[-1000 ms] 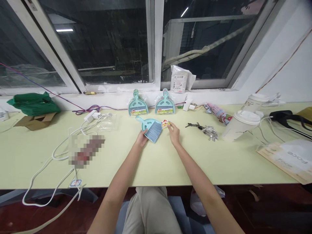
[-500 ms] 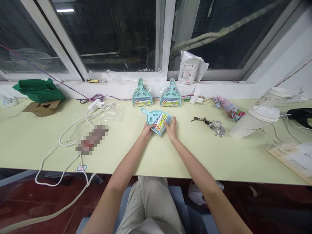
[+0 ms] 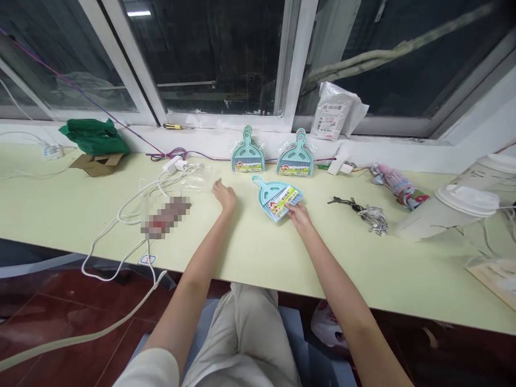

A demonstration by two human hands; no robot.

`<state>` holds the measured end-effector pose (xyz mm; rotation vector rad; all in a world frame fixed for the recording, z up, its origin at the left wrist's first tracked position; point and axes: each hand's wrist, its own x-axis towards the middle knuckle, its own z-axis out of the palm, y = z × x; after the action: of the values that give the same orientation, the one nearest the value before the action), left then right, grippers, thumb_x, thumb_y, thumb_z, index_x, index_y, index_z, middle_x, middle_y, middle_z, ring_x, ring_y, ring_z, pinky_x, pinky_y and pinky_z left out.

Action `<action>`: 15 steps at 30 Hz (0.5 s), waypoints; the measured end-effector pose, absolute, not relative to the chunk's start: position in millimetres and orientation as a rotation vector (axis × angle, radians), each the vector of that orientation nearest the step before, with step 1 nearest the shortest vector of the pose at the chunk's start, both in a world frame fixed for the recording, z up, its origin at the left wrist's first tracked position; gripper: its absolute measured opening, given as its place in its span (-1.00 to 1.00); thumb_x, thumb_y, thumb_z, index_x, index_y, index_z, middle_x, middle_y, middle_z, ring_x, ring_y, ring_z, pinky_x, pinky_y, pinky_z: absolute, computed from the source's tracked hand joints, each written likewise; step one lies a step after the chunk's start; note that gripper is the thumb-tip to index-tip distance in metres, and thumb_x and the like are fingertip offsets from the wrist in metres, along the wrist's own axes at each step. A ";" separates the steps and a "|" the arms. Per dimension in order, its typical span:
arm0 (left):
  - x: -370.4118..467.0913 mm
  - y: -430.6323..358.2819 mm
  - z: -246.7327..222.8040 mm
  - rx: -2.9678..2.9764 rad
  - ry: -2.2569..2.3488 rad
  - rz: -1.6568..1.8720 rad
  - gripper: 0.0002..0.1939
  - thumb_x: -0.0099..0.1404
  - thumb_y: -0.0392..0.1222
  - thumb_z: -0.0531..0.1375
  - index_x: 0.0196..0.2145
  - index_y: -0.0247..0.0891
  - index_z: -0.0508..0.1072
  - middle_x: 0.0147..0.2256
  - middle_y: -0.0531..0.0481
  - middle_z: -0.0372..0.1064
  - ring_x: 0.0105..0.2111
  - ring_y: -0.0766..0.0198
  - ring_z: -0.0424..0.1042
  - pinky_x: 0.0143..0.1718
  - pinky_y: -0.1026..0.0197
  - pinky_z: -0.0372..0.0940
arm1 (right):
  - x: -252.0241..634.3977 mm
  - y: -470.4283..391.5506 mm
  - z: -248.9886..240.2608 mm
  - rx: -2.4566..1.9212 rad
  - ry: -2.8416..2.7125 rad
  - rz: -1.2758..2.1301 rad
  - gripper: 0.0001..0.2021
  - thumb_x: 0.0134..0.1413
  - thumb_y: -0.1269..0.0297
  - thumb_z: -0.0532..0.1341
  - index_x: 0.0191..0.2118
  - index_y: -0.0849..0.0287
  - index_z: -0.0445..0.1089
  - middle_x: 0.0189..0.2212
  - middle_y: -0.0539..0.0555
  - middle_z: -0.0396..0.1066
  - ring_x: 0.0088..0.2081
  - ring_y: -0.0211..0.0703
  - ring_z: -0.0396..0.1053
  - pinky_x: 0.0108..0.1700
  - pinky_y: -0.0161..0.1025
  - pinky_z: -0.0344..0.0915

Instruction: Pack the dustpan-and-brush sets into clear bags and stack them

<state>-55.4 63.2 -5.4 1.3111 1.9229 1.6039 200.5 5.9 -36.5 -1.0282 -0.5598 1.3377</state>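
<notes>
My right hand [image 3: 299,214] grips the lower right edge of a light-blue mini dustpan and brush set [image 3: 271,194], thumb on its yellow-green label. The set tilts over the table, its handle pointing to the upper left. Off to the left, my left hand [image 3: 224,195] is empty with its fingers apart. It is nearest to a clear plastic bag [image 3: 196,178]. Two stacks of similar dustpan sets lean against the wall, a left stack [image 3: 247,153] and a right stack [image 3: 295,156], both in clear wrapping.
White cables [image 3: 123,212] and white plugs [image 3: 174,164] lie on the left. Keys [image 3: 360,210], a folded umbrella [image 3: 399,185] and a lidded paper cup [image 3: 443,215] are on the right. A green bag [image 3: 94,137] rests on cardboard [image 3: 97,164]. A screwdriver [image 3: 172,126] sits on the sill.
My left hand has let go of the dustpan set and moved left towards the clear plastic bag. My right hand now holds the set alone. The view has turned slightly left.
</notes>
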 end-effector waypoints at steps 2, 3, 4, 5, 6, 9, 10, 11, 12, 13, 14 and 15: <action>-90.9 72.8 -3.0 1.358 2.109 1.636 -0.40 0.20 -0.46 -0.01 0.22 -0.49 0.07 0.30 -0.44 -0.15 0.34 -0.05 -0.25 0.29 -0.16 -0.29 | 202.0 7.0 -37.8 -1.026 -0.559 1.318 -0.72 -0.27 0.55 0.36 -0.36 0.15 0.35 -0.40 -0.02 0.52 -0.23 -0.13 0.52 -0.08 -0.10 0.49; -107.8 75.7 -2.7 1.359 2.149 1.597 -0.41 0.20 -0.46 -0.01 0.21 -0.53 0.08 0.29 -0.47 -0.13 0.34 -0.06 -0.25 0.29 -0.17 -0.29 | 202.3 7.7 -38.4 -1.019 -0.564 1.307 -0.71 -0.27 0.54 0.37 -0.36 0.14 0.35 -0.39 -0.03 0.52 -0.24 -0.14 0.52 -0.07 -0.11 0.49; -122.6 77.1 -3.1 1.358 2.153 1.534 -0.45 0.21 -0.45 0.00 0.17 -0.54 0.14 0.25 -0.50 -0.05 0.33 -0.09 -0.19 0.28 -0.19 -0.28 | 202.3 8.5 -38.9 -1.012 -0.569 1.297 -0.71 -0.28 0.53 0.37 -0.36 0.14 0.35 -0.38 -0.03 0.52 -0.24 -0.15 0.52 -0.07 -0.12 0.49; -134.2 76.8 -4.2 1.359 2.133 1.465 -0.52 0.22 -0.42 0.02 0.11 -0.52 0.22 0.19 -0.50 0.07 0.30 -0.12 -0.10 0.27 -0.21 -0.27 | 202.0 9.2 -39.3 -1.007 -0.572 1.287 -0.70 -0.28 0.52 0.38 -0.35 0.14 0.35 -0.37 -0.03 0.52 -0.23 -0.16 0.52 -0.07 -0.13 0.49; -141.9 74.9 -5.8 1.374 2.091 1.401 -0.61 0.22 -0.38 0.06 0.03 -0.47 0.32 0.12 -0.47 0.20 0.26 -0.14 0.00 0.26 -0.24 -0.29 | 201.6 9.8 -39.6 -1.004 -0.573 1.281 -0.69 -0.29 0.52 0.38 -0.35 0.13 0.35 -0.36 -0.03 0.52 -0.23 -0.16 0.52 -0.08 -0.14 0.49; -139.6 60.4 -12.1 1.537 1.906 1.302 -0.88 0.17 -0.25 0.22 -0.29 -0.26 0.48 -0.12 -0.22 0.42 0.14 -0.12 0.22 0.25 -0.29 -0.49 | 199.8 9.9 -39.7 -0.992 -0.560 1.271 -0.69 -0.29 0.53 0.38 -0.34 0.14 0.36 -0.36 -0.03 0.52 -0.24 -0.18 0.52 -0.10 -0.17 0.49; -131.7 53.5 -13.9 1.606 1.846 1.294 -0.93 0.15 -0.21 0.26 -0.37 -0.22 0.48 -0.19 -0.15 0.45 0.11 -0.10 0.25 0.24 -0.27 -0.56 | 199.2 9.2 -39.5 -0.984 -0.560 1.269 -0.69 -0.29 0.53 0.37 -0.33 0.14 0.36 -0.36 -0.03 0.52 -0.26 -0.19 0.52 -0.11 -0.18 0.49; -121.6 46.0 -15.1 1.671 1.790 1.283 -0.92 0.14 -0.17 0.28 -0.44 -0.20 0.47 -0.25 -0.10 0.46 0.08 -0.08 0.28 0.24 -0.25 -0.59 | 198.6 8.2 -38.9 -0.975 -0.565 1.267 -0.68 -0.28 0.52 0.37 -0.32 0.14 0.37 -0.37 -0.03 0.52 -0.28 -0.20 0.52 -0.12 -0.19 0.50; -110.5 38.4 -15.6 1.716 1.753 1.272 -0.87 0.14 -0.14 0.28 -0.51 -0.20 0.46 -0.32 -0.08 0.45 0.04 -0.06 0.31 0.25 -0.23 -0.58 | 198.1 6.9 -38.0 -0.967 -0.574 1.265 -0.68 -0.28 0.52 0.37 -0.31 0.14 0.37 -0.37 -0.03 0.52 -0.29 -0.21 0.52 -0.12 -0.20 0.50; -99.3 31.2 -15.4 1.738 1.748 1.257 -0.80 0.17 -0.13 0.26 -0.56 -0.21 0.44 -0.38 -0.08 0.43 0.00 -0.04 0.34 0.27 -0.21 -0.54 | 197.6 5.1 -36.7 -0.964 -0.587 1.262 -0.68 -0.28 0.51 0.37 -0.30 0.14 0.38 -0.37 -0.03 0.53 -0.30 -0.20 0.52 -0.13 -0.20 0.50; -88.8 24.7 -14.4 1.758 1.772 1.222 -0.74 0.20 -0.12 0.23 -0.61 -0.22 0.42 -0.43 -0.08 0.41 -0.03 -0.02 0.36 0.28 -0.18 -0.48 | 197.1 3.2 -35.1 -0.963 -0.606 1.264 -0.67 -0.28 0.50 0.37 -0.29 0.14 0.38 -0.37 -0.03 0.53 -0.29 -0.20 0.52 -0.14 -0.20 0.50; -79.5 19.4 -12.8 1.796 1.821 1.156 -0.70 0.23 -0.11 0.19 -0.62 -0.23 0.42 -0.45 -0.09 0.40 -0.06 -0.01 0.38 0.28 -0.16 -0.41 | 196.5 1.1 -33.1 -0.965 -0.628 1.268 -0.67 -0.29 0.48 0.38 -0.29 0.14 0.39 -0.37 -0.02 0.53 -0.28 -0.19 0.52 -0.15 -0.20 0.51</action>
<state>-79.5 19.4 -12.8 1.7956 1.8211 1.1563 196.5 1.1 -33.1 -0.9647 -0.6282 1.2680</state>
